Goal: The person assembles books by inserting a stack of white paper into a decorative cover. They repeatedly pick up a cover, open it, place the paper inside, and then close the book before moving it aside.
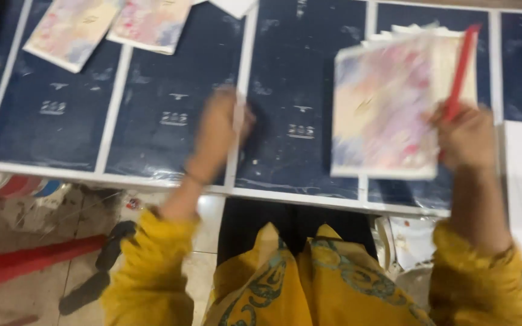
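Pastel-covered booklet stack (388, 115): held up over the right part of the table, its marbled pink, lilac and cream cover facing the camera; white page edges show behind its top edge.
Right hand (463, 139): at the stack's right edge, fingers closed around a red stick-like tool (461, 66) that slants up along that edge; whether they also pinch the stack is lost in blur.
Left hand (219, 130): over the middle of the table, well apart from the stack; motion blur hides how far the fingers are open and whether they hold anything.
Progress, as judged: one stack in hand, not laid down; two like items already lie far left.
Table (152, 130): covered with dark blue printed sheets set side by side, white strips between.
Pastel sheets, far left (74, 30): two, lying flat, overlapping the blue sheets.
Floor clutter (25, 253): red plastic piece and dark strap, below the table's edge.
Obstruction: none seen between the hands.
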